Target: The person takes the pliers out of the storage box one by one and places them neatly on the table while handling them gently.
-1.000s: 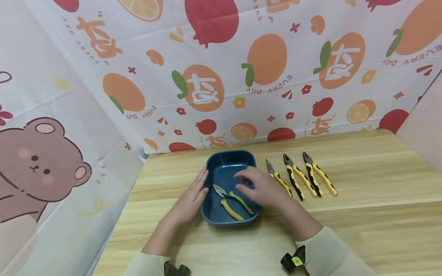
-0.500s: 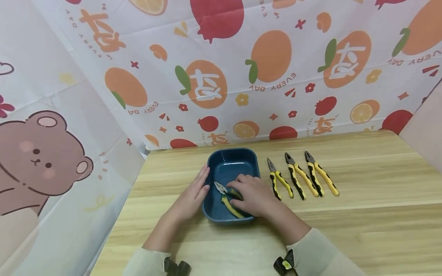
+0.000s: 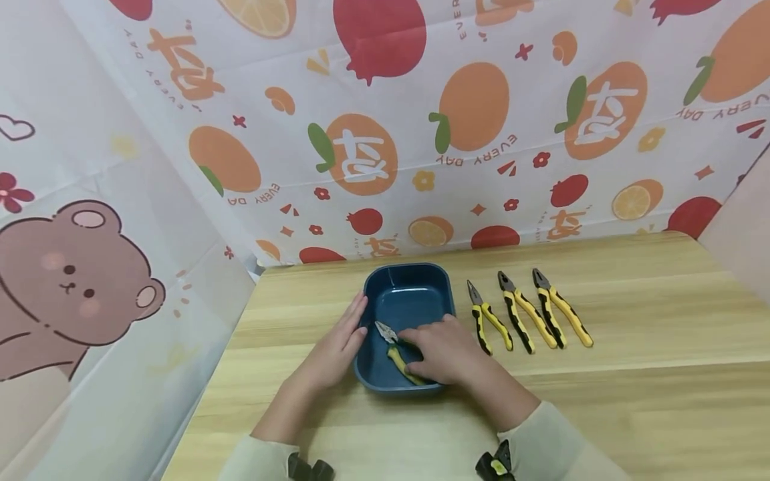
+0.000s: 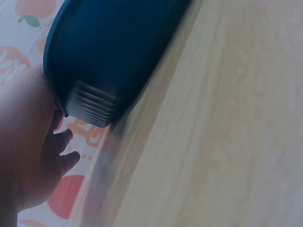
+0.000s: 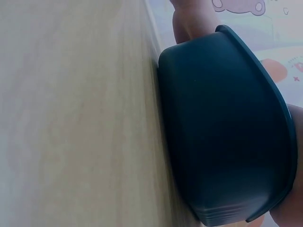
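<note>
A dark blue plastic box [image 3: 415,304] stands on the table with a pair of pliers [image 3: 397,361] inside, its steel jaws toward the far left and one yellow-green handle showing. My right hand [image 3: 448,351] reaches over the near right rim, and its curled fingers and thumb hold the other handle, which they mostly cover. Along the box's left wall lies my left hand [image 3: 333,353], fingers straight against the outside. In the left wrist view, that hand [image 4: 28,146] is beside the box [image 4: 109,52]. In the right wrist view, the box's outer wall [image 5: 222,127] hides the pliers.
Right of the box, needle-nose pliers [image 3: 477,312] and two larger pliers [image 3: 511,308] [image 3: 545,306] with yellow and black handles lie in a row on the wooden table [image 3: 650,321]. A fruit-print cloth [image 3: 415,194] hangs behind the table's back edge.
My right hand has come down from above the box onto the pliers' right handle, and its fingers have closed there. My left hand stays against the box, which has not moved on the table.
</note>
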`<state>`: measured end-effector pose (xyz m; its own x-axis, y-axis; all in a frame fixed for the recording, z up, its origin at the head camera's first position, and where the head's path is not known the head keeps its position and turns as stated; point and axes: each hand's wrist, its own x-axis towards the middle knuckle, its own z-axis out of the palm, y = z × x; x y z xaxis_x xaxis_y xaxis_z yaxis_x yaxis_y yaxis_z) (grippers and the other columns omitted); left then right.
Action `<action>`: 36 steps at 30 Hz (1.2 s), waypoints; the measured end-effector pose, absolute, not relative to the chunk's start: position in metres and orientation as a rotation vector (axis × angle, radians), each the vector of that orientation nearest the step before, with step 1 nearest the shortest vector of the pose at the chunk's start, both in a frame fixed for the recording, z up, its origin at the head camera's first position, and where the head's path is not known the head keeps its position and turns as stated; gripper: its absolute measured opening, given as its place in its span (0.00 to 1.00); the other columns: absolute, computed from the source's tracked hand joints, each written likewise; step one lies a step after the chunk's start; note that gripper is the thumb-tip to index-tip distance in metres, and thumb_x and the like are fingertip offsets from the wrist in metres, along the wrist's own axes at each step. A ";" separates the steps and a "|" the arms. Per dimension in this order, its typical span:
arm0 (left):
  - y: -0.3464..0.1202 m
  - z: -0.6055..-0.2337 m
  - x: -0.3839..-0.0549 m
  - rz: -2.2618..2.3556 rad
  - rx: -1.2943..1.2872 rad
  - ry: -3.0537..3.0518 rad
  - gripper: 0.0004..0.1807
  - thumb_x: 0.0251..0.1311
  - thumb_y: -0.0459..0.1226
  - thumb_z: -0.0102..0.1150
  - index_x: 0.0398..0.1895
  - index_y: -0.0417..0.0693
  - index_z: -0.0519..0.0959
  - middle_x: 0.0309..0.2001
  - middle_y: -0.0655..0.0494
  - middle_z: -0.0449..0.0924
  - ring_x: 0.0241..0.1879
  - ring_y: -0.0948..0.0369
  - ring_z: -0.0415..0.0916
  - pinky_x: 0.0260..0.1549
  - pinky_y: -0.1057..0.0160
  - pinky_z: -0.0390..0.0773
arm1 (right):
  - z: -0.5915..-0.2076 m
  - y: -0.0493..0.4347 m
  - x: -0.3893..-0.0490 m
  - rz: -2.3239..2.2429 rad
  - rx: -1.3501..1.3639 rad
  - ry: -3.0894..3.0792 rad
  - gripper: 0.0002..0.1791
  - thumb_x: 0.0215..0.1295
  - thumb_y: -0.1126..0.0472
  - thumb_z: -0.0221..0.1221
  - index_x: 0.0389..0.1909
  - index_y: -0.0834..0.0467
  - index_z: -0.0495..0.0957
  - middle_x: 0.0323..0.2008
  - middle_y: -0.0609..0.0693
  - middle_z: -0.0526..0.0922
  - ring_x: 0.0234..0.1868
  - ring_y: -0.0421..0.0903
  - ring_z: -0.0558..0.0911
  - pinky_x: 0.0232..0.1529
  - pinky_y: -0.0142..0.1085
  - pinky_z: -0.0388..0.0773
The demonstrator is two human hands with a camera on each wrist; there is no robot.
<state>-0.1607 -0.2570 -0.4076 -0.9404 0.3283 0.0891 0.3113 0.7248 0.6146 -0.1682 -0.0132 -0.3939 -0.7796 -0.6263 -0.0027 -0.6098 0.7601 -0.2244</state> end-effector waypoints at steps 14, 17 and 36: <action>-0.255 -0.406 -0.166 1.013 0.550 2.889 0.31 0.77 0.42 0.39 0.79 0.53 0.48 0.80 0.60 0.39 0.78 0.60 0.39 0.73 0.47 0.50 | -0.388 -0.012 -0.170 -0.345 -0.969 2.855 0.35 0.50 0.33 0.68 0.60 0.41 0.78 0.52 0.46 0.84 0.52 0.44 0.80 0.49 0.44 0.71; -0.255 -0.406 -0.165 1.008 0.550 2.885 0.31 0.77 0.42 0.39 0.79 0.51 0.48 0.80 0.60 0.39 0.78 0.59 0.39 0.73 0.47 0.50 | -0.390 -0.013 -0.170 -0.333 -0.970 2.849 0.35 0.49 0.34 0.69 0.60 0.40 0.78 0.51 0.46 0.84 0.50 0.44 0.80 0.50 0.46 0.71; -0.255 -0.403 -0.163 1.016 0.520 2.872 0.31 0.77 0.44 0.38 0.80 0.57 0.47 0.80 0.67 0.37 0.78 0.62 0.39 0.73 0.48 0.50 | -0.381 -0.017 -0.169 -0.158 -1.013 2.758 0.34 0.57 0.42 0.67 0.66 0.29 0.70 0.61 0.49 0.78 0.60 0.54 0.77 0.56 0.52 0.69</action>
<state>-0.1632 -0.2552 -0.4034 -0.9420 0.3296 0.0632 0.2960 0.7273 0.6192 -0.1694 -0.0167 -0.3810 -0.7454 -0.6496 -0.1493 -0.6283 0.7596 -0.1679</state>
